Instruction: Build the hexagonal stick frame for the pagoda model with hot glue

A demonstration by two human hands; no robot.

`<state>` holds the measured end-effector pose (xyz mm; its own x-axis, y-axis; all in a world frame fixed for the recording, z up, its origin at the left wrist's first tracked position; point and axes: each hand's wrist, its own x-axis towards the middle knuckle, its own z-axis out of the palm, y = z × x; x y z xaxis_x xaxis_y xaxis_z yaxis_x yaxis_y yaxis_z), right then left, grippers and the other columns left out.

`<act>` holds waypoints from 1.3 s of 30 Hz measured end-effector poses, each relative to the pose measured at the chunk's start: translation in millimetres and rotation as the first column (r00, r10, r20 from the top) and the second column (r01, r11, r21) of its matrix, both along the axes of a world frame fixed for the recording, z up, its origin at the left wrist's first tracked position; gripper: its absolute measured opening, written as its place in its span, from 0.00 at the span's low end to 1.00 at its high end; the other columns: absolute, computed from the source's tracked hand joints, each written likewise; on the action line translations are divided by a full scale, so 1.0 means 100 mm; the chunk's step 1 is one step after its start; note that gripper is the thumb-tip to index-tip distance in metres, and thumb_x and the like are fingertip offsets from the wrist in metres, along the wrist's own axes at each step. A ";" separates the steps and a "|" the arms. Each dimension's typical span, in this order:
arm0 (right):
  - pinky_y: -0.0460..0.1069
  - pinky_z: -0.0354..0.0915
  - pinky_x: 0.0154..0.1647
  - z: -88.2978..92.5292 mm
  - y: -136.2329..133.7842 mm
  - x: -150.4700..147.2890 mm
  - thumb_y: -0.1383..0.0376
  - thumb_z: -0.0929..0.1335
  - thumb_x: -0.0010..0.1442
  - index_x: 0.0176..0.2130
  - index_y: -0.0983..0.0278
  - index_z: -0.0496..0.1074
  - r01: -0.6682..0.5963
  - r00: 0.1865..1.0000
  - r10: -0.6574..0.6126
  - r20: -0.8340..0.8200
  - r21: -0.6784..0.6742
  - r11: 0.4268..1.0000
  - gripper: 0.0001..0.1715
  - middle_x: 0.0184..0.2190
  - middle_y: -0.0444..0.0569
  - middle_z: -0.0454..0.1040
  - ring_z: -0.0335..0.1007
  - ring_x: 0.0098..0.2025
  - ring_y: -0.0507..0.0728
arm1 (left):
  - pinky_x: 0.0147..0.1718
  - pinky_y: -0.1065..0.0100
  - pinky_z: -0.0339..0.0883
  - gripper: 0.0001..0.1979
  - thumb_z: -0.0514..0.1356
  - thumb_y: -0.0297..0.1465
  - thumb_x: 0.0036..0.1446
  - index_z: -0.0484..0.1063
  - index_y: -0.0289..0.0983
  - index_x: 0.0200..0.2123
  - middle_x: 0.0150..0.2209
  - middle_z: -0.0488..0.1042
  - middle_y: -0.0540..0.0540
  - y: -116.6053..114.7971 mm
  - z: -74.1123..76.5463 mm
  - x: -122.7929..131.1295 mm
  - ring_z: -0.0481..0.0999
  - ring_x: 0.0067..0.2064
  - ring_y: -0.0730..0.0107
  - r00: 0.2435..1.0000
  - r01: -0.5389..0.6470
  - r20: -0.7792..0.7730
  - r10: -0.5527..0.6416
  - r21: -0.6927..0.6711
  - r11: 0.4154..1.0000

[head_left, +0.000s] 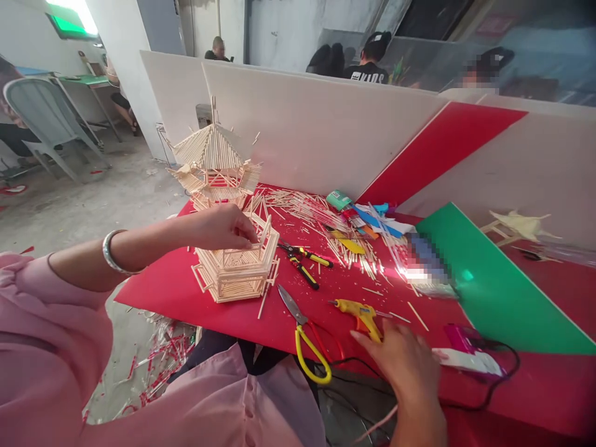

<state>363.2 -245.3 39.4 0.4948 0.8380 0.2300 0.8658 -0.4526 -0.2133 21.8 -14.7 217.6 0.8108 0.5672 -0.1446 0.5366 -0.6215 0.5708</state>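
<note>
My left hand (230, 228), with a silver bangle at the wrist, is closed at the upper rim of a hexagonal stick structure (242, 273); what its fingertips hold is too small to make out. Behind stands a tall stick pagoda (212, 149) with a pointed roof. On the right, my right hand (403, 357) lies at the handle of a yellow glue gun (358, 310), its thumb and fingers apart. Scissors (302, 335) with yellow and red handles lie between the structure and the glue gun. Black-and-yellow pliers (305, 264) rest just right of the structure.
Many loose sticks (302, 208) cover the back of the red table (162, 292). A green board (507, 292) leans at the right, near a black cable (505, 379). White panels (302, 124) stand behind. Several people are beyond them.
</note>
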 end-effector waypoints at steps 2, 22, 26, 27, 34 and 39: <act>0.59 0.67 0.35 0.14 0.09 -0.22 0.42 0.65 0.57 0.35 0.64 0.77 -0.063 0.997 0.055 0.058 0.151 0.987 0.29 0.32 0.58 0.78 0.74 0.36 0.67 | 0.29 0.70 0.61 0.14 0.60 0.35 0.54 0.82 0.35 0.37 0.31 0.81 0.46 -0.02 0.02 0.00 0.74 0.31 0.72 1.000 0.006 -0.003 -0.006 -0.005 1.000; 0.44 0.58 0.24 0.80 1.36 -1.66 0.58 0.71 0.59 0.41 0.60 0.79 -0.319 0.418 0.702 -0.577 0.630 0.708 0.12 0.31 0.44 0.70 0.61 0.27 0.49 | 0.29 0.71 0.61 0.14 0.57 0.34 0.57 0.81 0.34 0.40 0.30 0.79 0.46 -0.07 0.02 -0.01 0.71 0.29 0.74 0.999 0.040 0.034 -0.042 0.048 0.998; 0.45 0.57 0.24 0.84 1.39 -1.69 0.59 0.70 0.59 0.38 0.61 0.79 -0.319 0.428 0.705 -0.566 0.636 0.703 0.10 0.30 0.44 0.71 0.60 0.25 0.48 | 0.29 0.71 0.62 0.14 0.57 0.34 0.58 0.81 0.35 0.39 0.30 0.79 0.46 -0.08 0.01 -0.01 0.71 0.29 0.74 0.997 0.060 0.048 -0.063 0.062 0.996; 0.44 0.57 0.23 0.84 1.40 -1.69 0.59 0.70 0.59 0.37 0.61 0.79 -0.320 0.425 0.707 -0.565 0.637 0.702 0.10 0.29 0.43 0.70 0.60 0.25 0.48 | 0.29 0.71 0.61 0.14 0.57 0.34 0.58 0.81 0.35 0.38 0.30 0.79 0.46 -0.09 0.01 -0.01 0.71 0.29 0.74 0.997 0.063 0.048 -0.066 0.064 0.996; 0.44 0.56 0.23 0.82 1.40 -1.69 0.59 0.70 0.58 0.36 0.62 0.78 -0.298 0.406 0.700 -0.587 0.640 0.709 0.10 0.29 0.43 0.70 0.60 0.25 0.48 | 0.28 0.71 0.62 0.14 0.57 0.33 0.58 0.81 0.34 0.40 0.30 0.79 0.45 -0.11 -0.01 -0.01 0.71 0.29 0.74 0.998 0.048 0.045 -0.052 0.079 0.996; 0.44 0.57 0.23 0.82 1.40 -1.68 0.60 0.70 0.58 0.36 0.62 0.78 -0.278 0.394 0.703 -0.592 0.652 0.705 0.09 0.29 0.43 0.70 0.60 0.26 0.48 | 0.28 0.72 0.62 0.16 0.57 0.34 0.58 0.80 0.33 0.42 0.29 0.78 0.45 -0.10 -0.01 -0.04 0.70 0.29 0.75 0.997 0.040 0.062 -0.045 0.072 0.997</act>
